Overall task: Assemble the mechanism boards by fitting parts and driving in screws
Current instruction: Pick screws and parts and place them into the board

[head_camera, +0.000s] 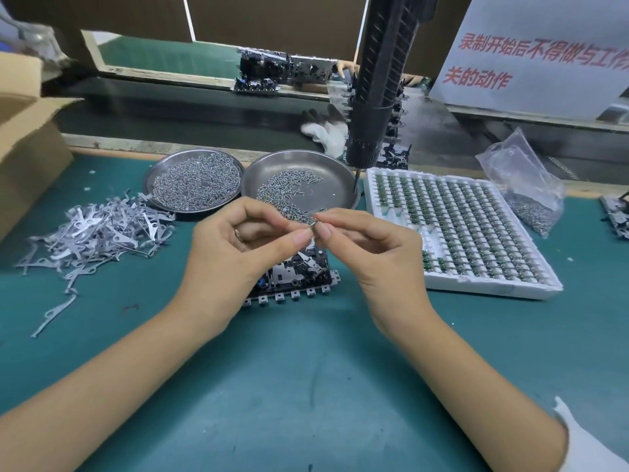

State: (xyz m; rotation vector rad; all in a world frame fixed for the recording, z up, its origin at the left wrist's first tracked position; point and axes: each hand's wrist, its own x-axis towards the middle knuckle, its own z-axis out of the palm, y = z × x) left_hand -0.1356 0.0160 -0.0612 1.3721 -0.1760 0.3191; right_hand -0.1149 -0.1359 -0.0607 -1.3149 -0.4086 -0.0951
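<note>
While the mechanism board (pixel 296 274) lies on the bench (pixel 306 369), we pinch a small metal part (pixel 316 227) above it between left hand (pixel 238 247) and right hand (pixel 371 247); screw dishes (pixel 306 172) sit behind it.

An open brown cardboard box (pixel 23 131) stands at the left edge of the teal-green worktop (pixel 272 386). A white fabric work glove (pixel 326 131) lies on the dark conveyor belt (pixel 170 114) beyond the worktop's far edge. At upper right a white paper sign (pixel 544 52) with red Chinese characters leans upright. Brown cardboard panels (pixel 272 15) screen the back
</note>
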